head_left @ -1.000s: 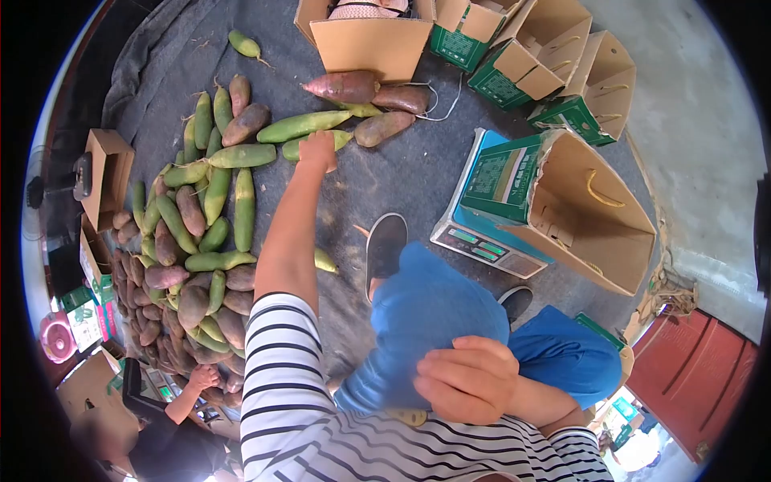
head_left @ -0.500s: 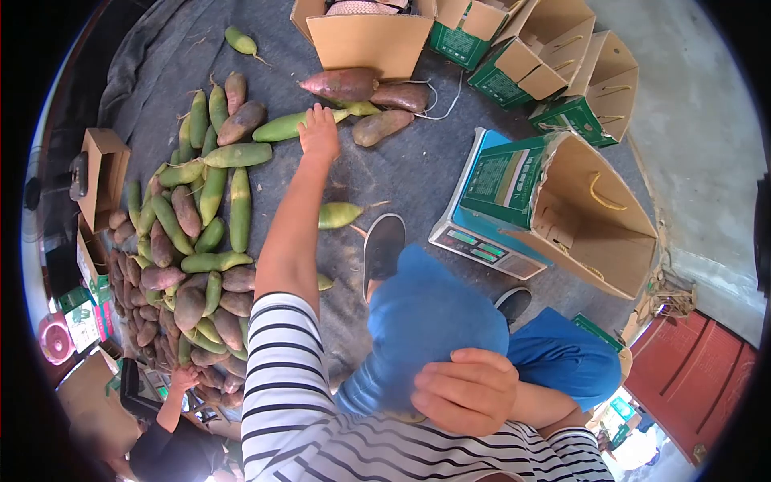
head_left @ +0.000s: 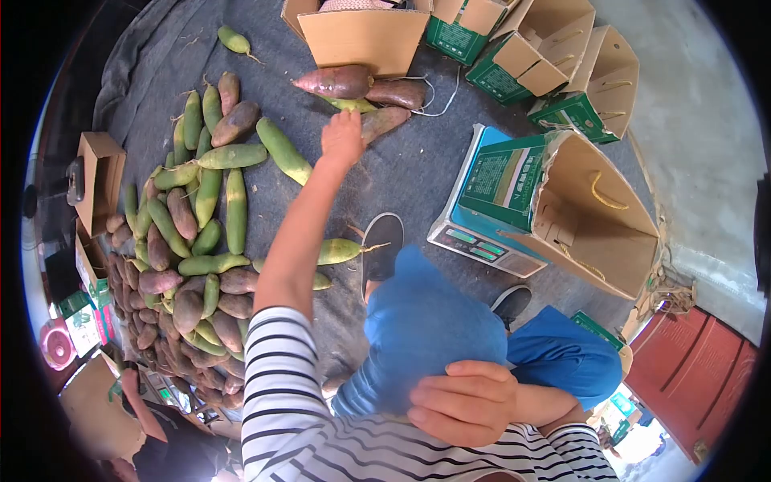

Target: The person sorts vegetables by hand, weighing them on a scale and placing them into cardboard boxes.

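Observation:
My left hand reaches forward, its fingers curled at the near end of a brownish-red radish, hiding that end. Just beyond lie a large pinkish-red radish, a dark red one and, partly under them, a green one. Left of my hand, a long green radish lies diagonally. Another green radish lies between my left forearm and a dark shoe. My right hand rests over my blue-clothed knee, fingers together and curled, with nothing visible in them.
A heap of green and reddish radishes covers the left. An open carton stands on a scale at the right. More cartons line the far side. A co-worker's arm shows at the lower left.
My left hand has moved right, from the long green radish to the brownish-red one. The long green radish has turned diagonal, and the green radish by the shoe lies nearer me.

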The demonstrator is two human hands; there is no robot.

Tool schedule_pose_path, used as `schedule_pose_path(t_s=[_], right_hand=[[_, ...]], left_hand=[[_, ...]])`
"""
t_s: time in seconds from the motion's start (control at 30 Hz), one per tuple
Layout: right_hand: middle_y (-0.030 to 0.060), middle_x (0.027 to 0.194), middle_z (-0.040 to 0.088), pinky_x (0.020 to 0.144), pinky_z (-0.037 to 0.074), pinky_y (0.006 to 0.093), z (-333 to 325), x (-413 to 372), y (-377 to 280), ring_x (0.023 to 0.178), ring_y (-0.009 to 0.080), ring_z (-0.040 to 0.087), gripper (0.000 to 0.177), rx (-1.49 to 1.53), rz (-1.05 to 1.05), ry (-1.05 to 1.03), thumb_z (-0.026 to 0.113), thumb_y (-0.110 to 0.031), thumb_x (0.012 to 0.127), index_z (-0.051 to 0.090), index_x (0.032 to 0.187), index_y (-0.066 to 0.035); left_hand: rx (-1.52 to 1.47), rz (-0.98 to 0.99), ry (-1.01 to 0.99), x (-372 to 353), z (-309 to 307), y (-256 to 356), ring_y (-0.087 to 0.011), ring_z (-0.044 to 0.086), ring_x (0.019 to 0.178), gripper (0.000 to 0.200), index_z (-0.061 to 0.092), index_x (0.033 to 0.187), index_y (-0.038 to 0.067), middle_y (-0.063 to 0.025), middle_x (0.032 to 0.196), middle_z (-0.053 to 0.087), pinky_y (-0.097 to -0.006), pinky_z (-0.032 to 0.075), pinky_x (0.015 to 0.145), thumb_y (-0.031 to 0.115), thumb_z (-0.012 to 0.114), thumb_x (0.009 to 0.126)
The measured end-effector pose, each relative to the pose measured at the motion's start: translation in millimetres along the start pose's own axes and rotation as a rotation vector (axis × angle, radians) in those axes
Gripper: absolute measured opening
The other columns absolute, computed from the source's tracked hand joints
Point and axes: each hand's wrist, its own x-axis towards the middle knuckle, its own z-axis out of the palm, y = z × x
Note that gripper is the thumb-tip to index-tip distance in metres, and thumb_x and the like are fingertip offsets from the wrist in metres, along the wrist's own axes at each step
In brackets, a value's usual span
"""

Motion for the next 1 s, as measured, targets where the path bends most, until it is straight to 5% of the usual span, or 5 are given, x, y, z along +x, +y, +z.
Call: schedule_pose_path(t_s=[0.3,0.57,0.73,0.93,1.0], right_hand=[[0.0047,0.093,0.069,0.084,0.05,0.0292,-4.2,2.5,-1.0,0.082,0.016,0.065,0.015,0.007,0.005,-0.016,0.065,-0.013,0.079,0.068,0.093,-0.009],[0.0051,0.093,0.069,0.084,0.05,0.0296,-5.3,-0.6,0.8,0.083,0.016,0.065,0.016,0.01,-0.011,0.005,0.064,-0.013,0.08,0.067,0.095,-0.008],[0.0056,0.094,0.069,0.084,0.05,0.0297,-6.5,-1.2,3.8,0.083,0.0161,0.065,0.017,0.043,-0.01,0.0,0.064,-0.013,0.08,0.067,0.096,-0.008],[0.0045,0.092,0.07,0.085,0.048,0.0289,-1.9,-1.0,3.0,0.083,0.015,0.066,0.015,0.031,-0.015,0.017,0.063,-0.016,0.081,0.069,0.093,-0.012],[0.0046,0.092,0.07,0.085,0.048,0.0289,-5.0,0.4,1.6,0.083,0.015,0.066,0.015,0.028,-0.025,-0.018,0.062,-0.016,0.08,0.069,0.093,-0.011]], left_hand=[[0.06,-0.139,-0.07,8.9,31.6,28.6,-0.0338,0.05,0.112,0.072,0.042,0.128,0.009,-0.0129,0.121,0.048,-0.0447,0.045,0.091,0.02,0.08,0.067],[0.119,0.263,-0.012,-28.8,58.0,-14.4,-0.0287,0.056,0.107,0.061,0.047,0.119,0.011,-0.0105,0.111,0.053,-0.0453,0.047,0.085,0.009,0.076,0.066],[0.432,0.05,-0.679,-57.4,2.0,-50.6,-0.0318,0.059,0.106,0.065,0.049,0.123,0.01,-0.0128,0.119,0.055,-0.047,0.047,0.085,0.019,0.077,0.065],[0.248,0.243,0.431,9.7,-52.4,-24.1,-0.0272,0.043,0.127,0.059,0.045,0.129,0.005,-0.0125,0.139,0.043,-0.0416,0.038,0.101,0.014,0.062,0.073],[0.237,0.266,0.419,45.4,-52.5,-5.0,-0.0268,0.041,0.13,0.066,0.041,0.134,0.006,-0.0125,0.139,0.043,-0.0447,0.033,0.106,0.016,0.062,0.072]])
